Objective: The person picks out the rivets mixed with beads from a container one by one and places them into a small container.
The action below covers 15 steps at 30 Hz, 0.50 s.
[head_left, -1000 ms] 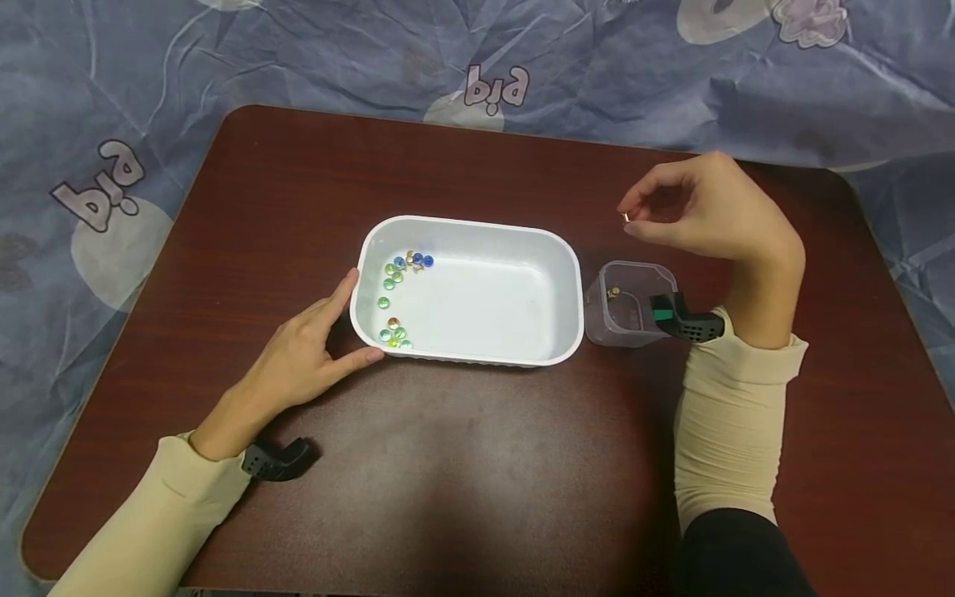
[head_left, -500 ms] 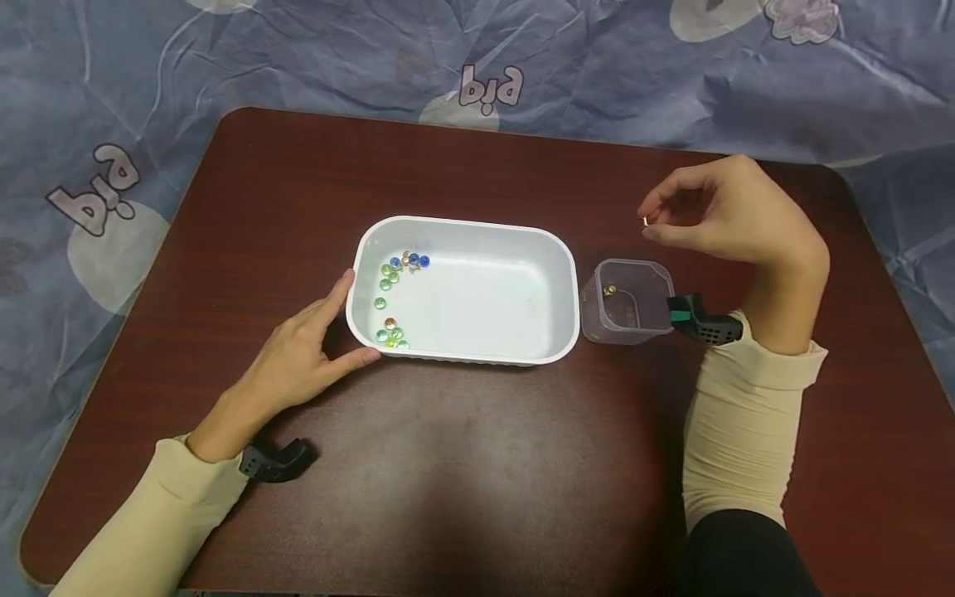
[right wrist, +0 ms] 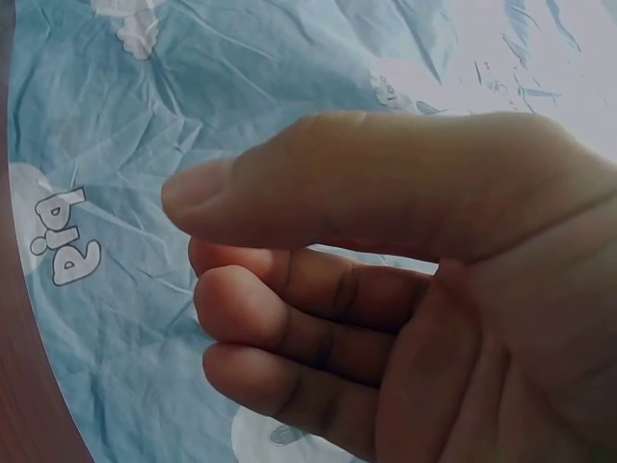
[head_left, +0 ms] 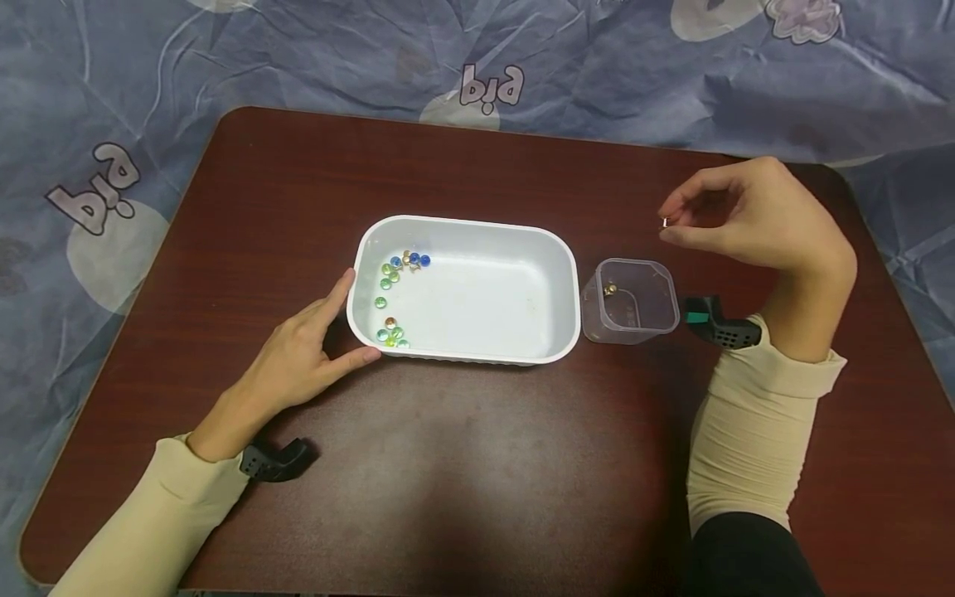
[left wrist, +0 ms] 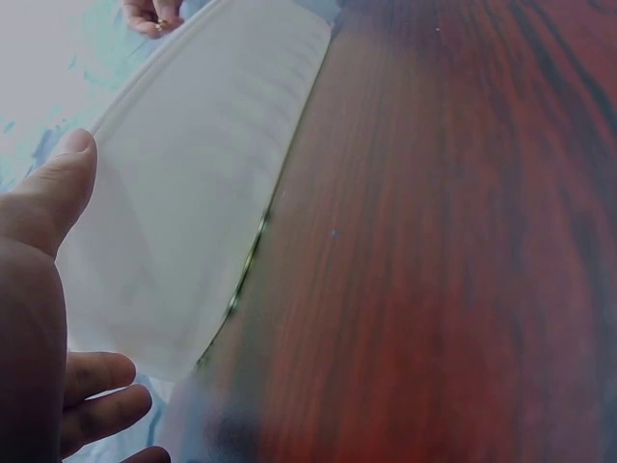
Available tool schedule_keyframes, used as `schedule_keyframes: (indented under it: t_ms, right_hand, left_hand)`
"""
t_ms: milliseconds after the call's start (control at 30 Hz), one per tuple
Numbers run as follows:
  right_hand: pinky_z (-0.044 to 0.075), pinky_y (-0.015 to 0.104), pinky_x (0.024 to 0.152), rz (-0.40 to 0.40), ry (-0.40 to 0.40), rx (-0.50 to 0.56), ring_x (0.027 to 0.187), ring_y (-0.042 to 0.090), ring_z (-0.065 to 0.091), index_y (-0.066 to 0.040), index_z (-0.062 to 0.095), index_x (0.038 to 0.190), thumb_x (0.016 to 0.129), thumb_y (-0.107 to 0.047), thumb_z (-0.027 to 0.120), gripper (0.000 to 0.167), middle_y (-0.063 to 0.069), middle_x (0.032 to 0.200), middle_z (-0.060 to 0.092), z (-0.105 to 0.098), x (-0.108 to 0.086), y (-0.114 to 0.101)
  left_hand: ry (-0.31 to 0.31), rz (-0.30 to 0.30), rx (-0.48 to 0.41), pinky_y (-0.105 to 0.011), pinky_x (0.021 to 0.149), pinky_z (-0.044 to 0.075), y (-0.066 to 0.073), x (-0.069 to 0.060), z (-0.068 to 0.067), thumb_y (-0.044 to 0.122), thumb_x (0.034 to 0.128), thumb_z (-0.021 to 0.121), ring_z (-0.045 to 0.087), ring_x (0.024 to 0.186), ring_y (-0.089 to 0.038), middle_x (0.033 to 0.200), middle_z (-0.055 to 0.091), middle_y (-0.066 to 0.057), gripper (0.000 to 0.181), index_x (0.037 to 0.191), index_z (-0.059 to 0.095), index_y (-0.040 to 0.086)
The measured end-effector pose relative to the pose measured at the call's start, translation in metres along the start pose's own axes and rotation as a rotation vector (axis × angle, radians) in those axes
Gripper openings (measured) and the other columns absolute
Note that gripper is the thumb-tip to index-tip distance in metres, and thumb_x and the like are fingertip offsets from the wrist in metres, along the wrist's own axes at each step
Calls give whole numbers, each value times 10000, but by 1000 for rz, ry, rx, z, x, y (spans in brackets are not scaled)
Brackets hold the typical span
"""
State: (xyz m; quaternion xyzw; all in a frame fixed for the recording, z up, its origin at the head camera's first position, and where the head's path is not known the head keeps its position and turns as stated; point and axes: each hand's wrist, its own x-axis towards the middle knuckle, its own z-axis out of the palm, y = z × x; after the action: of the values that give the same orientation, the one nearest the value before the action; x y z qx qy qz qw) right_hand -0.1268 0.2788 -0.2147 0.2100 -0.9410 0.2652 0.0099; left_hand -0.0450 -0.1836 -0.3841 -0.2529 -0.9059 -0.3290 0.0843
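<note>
My left hand [head_left: 294, 352] rests against the left end of a white rectangular tub [head_left: 477, 361], thumb on its near corner. In the left wrist view, the thumb lies by the tub's rim and the other fingers sit beside its end. Glass beads [head_left: 394, 278] in green, blue and amber lie along the tub's left inside. My right hand [head_left: 761, 215] is raised behind and right of a clear plastic box [head_left: 634, 332], pinching a small shiny metal piece [head_left: 665, 222] between thumb and fingertips. Its exact kind is too small to tell; in the right wrist view the fingers hide it.
A small gold-coloured piece [head_left: 610, 289] lies inside the clear box, which stands close to the tub's right end. Everything is on a dark reddish-brown table [head_left: 448, 464]. A blue printed cloth [head_left: 336, 58] hangs behind and around it.
My right hand has moved right, away from the clear box, still pinching the small metal piece. My left hand stays at the tub, which appears unmoved on the table.
</note>
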Motion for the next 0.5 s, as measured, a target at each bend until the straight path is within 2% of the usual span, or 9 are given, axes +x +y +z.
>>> schedule_keyframes:
  t_ms: [300, 500]
  right_hand:
    - [383, 139, 556, 11, 25, 43, 602, 18, 540, -68, 752, 877, 754, 32, 808, 168, -84, 701, 681, -3, -4, 4]
    - [369, 151, 508, 43, 39, 111, 553, 13, 533, -62, 747, 874, 759, 52, 790, 167, -108, 715, 700, -6, -7, 5]
  left_hand:
    - [-22, -34, 10, -558, 972, 435, 1, 0, -1, 487, 883, 721, 513, 1270, -386, 1453, 463, -250, 950, 1581, 217, 86]
    - [-25, -37, 9, -557, 968, 439, 2, 0, -1, 472, 879, 732, 511, 1273, -382, 1465, 454, -241, 952, 1581, 216, 88]
